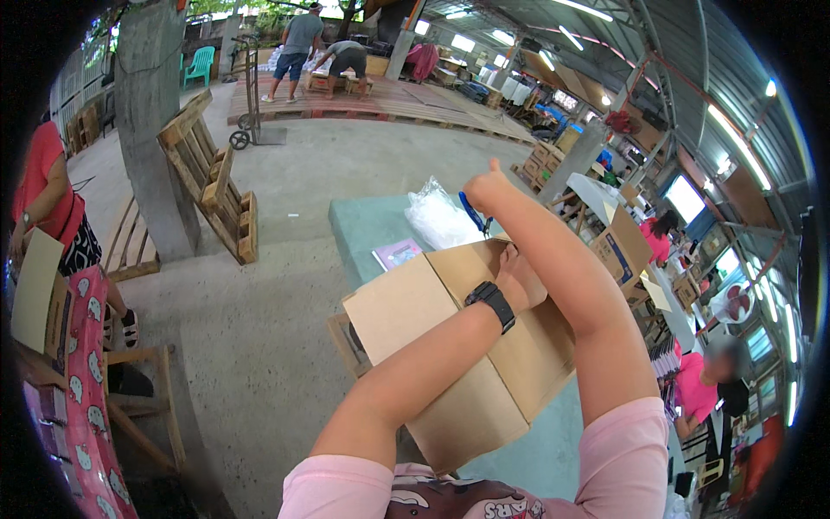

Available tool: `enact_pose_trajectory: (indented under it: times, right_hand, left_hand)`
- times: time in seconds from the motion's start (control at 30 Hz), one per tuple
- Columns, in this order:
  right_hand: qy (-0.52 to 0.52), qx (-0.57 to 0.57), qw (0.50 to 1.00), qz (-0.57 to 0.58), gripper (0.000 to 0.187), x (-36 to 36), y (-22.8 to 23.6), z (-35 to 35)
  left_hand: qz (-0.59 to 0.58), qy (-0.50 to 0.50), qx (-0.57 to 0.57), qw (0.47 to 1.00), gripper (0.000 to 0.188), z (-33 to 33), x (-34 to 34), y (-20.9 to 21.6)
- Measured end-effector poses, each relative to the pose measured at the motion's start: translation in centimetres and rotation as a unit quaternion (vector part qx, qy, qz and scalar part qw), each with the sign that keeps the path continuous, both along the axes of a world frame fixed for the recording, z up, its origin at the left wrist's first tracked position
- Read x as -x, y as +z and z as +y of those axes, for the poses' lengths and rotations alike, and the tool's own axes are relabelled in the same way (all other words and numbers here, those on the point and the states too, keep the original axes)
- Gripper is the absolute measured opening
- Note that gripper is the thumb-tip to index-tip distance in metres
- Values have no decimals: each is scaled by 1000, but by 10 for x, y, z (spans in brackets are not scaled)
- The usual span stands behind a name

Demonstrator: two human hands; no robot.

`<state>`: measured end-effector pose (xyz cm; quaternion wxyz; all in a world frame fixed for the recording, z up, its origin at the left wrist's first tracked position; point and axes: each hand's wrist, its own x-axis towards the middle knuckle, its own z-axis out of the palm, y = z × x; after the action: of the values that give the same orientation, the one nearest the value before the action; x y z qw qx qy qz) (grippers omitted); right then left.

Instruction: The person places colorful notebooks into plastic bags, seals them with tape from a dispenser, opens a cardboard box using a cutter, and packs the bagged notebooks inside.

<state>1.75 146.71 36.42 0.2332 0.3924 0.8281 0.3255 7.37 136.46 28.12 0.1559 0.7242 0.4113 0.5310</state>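
A plain brown cardboard box (458,406) sits in front of me on a pale green table (354,229). My left hand (521,278), with a black watch on its wrist, reaches across the box, its fingers bent at the far edge. Just beyond that edge, my right hand (488,189) is raised and closed around a blue-handled tool (469,210) that looks like scissors. The tool's tip points down toward the box near my left fingers. Past the box lie a clear plastic bag (437,214) and a purple booklet (397,253).
At left, a person in red (52,186) stands by a table with a pink patterned cover (86,389). A wooden pallet (212,177) leans near a concrete pillar (156,130). Another open carton (618,246) stands at right, near people in pink. Two people bend or stand on a far platform (389,102).
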Motion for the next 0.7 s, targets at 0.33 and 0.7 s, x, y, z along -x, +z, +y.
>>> enact_pose_trajectory:
  times: [0.33,0.7]
  right_hand:
    - [17,-46,978,-202,21,10,-46,27]
    - [276,-252,872,317,9,-117,121,-129]
  left_hand:
    - [-14,63,-317,946,52,7,-5,-2]
    - [19,16,136,990,44,-8,-2,26]
